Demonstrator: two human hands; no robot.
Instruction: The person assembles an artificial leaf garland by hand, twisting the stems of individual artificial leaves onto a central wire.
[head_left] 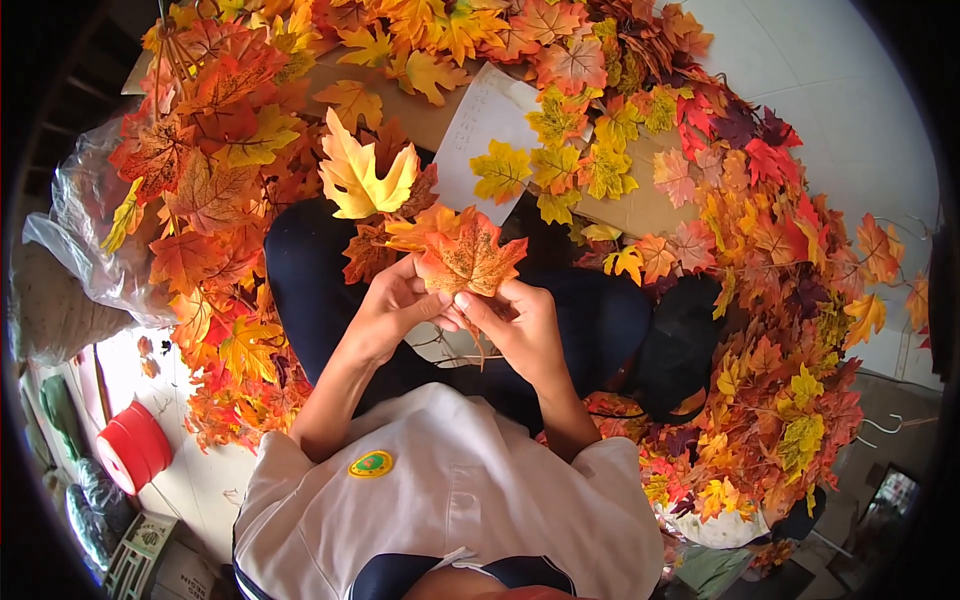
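Right between both hands sits one orange fake maple leaf, pinched from each side: left hand and right hand are pressed close together, fingertips clamped on its base. Just above the hands, one yellow leaf stands up. One white paper sheet lies beyond. Down-left of the left hand there's one red spool. Loose leaves all around, way too many to count.

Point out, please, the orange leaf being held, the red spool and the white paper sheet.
orange leaf (470,258), head view, middle of blade.
red spool (135,447), head view, its side.
white paper sheet (480,125), head view, bare middle.
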